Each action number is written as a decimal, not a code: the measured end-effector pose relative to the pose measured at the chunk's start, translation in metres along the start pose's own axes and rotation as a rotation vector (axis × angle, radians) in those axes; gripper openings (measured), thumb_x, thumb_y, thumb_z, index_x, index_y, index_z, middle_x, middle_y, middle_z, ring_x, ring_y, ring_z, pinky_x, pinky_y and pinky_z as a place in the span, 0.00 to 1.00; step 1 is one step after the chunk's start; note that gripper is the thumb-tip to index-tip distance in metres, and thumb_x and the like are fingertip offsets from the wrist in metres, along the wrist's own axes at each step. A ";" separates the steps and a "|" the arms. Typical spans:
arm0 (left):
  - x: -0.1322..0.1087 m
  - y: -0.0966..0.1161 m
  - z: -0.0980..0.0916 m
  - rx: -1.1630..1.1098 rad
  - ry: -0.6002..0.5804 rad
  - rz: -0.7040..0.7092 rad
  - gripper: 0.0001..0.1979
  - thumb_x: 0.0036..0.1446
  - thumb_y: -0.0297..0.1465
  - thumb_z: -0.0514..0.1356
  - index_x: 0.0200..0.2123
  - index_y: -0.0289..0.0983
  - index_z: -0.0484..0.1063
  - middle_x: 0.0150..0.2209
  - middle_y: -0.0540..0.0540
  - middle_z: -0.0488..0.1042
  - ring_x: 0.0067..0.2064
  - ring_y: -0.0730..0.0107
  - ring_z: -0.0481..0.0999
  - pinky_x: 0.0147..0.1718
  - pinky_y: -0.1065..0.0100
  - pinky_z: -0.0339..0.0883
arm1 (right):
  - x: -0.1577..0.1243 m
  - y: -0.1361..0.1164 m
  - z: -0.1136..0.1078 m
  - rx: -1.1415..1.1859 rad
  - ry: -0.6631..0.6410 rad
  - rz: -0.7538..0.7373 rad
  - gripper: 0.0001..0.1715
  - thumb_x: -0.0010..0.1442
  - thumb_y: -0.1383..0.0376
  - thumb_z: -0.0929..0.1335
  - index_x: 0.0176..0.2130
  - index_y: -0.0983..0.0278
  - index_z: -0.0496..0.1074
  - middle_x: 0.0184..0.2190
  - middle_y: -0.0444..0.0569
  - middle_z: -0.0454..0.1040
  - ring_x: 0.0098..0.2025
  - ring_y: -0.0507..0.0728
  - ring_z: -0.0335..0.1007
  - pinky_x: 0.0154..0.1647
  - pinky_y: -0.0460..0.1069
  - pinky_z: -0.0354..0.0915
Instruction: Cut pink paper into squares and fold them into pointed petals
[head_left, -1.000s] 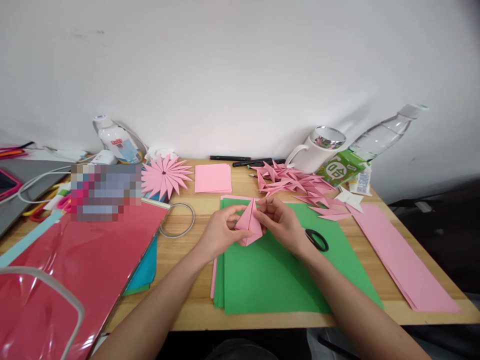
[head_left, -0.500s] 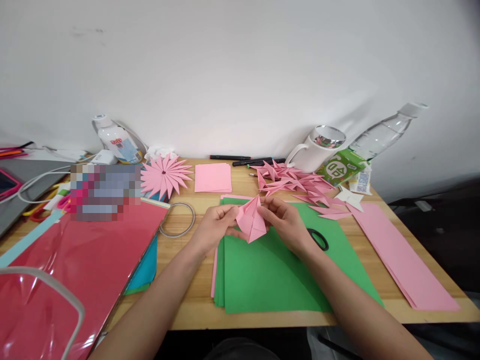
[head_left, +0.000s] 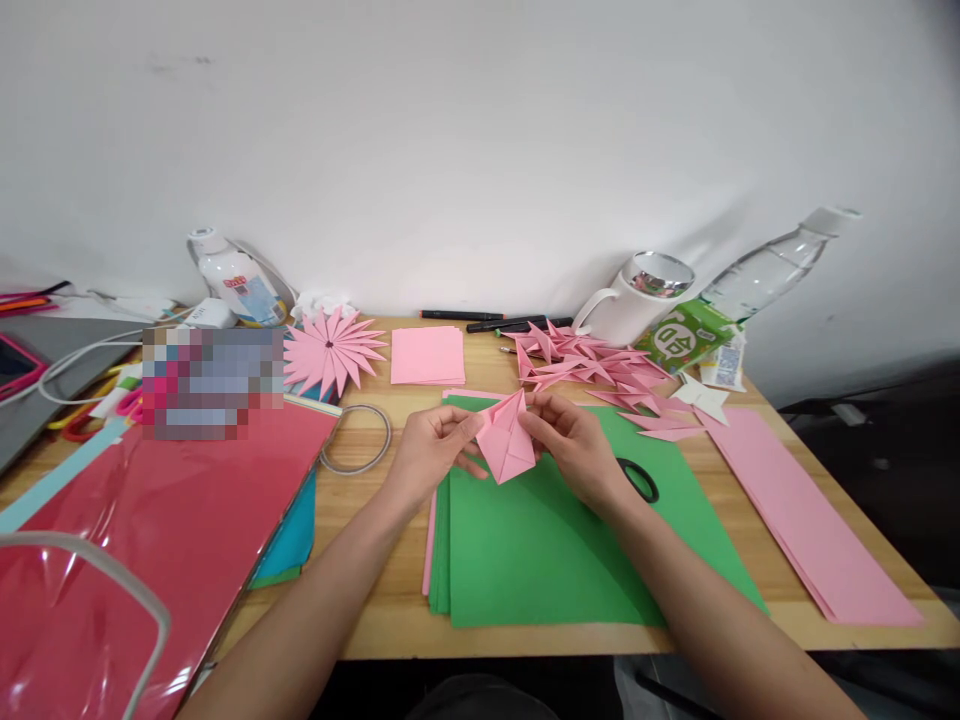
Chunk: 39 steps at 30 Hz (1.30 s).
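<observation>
Your left hand (head_left: 429, 445) and right hand (head_left: 576, 440) pinch opposite edges of the creased pink paper (head_left: 510, 448), its flaps parted, pointed at top and bottom.

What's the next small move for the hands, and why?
Probably press the pink paper's left flap flat with the left hand: it stands open at that hand's fingertips, creases show across the paper, and the right hand has the opposite edge to steady it.
</observation>
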<state>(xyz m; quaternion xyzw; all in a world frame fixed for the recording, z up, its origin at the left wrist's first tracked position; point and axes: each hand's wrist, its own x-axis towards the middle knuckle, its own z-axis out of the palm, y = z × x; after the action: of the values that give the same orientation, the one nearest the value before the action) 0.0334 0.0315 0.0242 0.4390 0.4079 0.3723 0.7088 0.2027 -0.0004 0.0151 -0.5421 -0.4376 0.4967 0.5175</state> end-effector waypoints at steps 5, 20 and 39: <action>0.001 -0.003 0.000 0.019 0.034 0.015 0.19 0.33 0.36 0.72 0.26 0.30 0.73 0.22 0.49 0.75 0.22 0.73 0.73 0.16 0.72 0.72 | 0.000 -0.001 0.000 0.003 -0.067 -0.002 0.16 0.49 0.55 0.71 0.31 0.64 0.67 0.21 0.40 0.66 0.20 0.48 0.61 0.19 0.45 0.60; -0.007 0.004 0.007 0.109 0.029 -0.075 0.20 0.29 0.39 0.73 0.16 0.31 0.69 0.17 0.48 0.72 0.19 0.72 0.72 0.15 0.72 0.71 | -0.002 0.002 0.002 -0.009 -0.096 0.039 0.19 0.48 0.52 0.72 0.30 0.64 0.66 0.21 0.40 0.65 0.21 0.48 0.59 0.20 0.44 0.58; -0.008 0.006 0.007 0.104 0.027 -0.080 0.20 0.31 0.38 0.72 0.16 0.31 0.67 0.15 0.50 0.69 0.17 0.75 0.71 0.14 0.73 0.70 | -0.002 0.003 -0.001 0.001 -0.202 0.155 0.26 0.42 0.61 0.76 0.38 0.63 0.65 0.29 0.45 0.78 0.28 0.54 0.74 0.29 0.48 0.68</action>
<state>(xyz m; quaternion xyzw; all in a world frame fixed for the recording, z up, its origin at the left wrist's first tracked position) 0.0359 0.0241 0.0335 0.4537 0.4533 0.3278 0.6937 0.2035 -0.0029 0.0128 -0.5213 -0.4440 0.5875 0.4311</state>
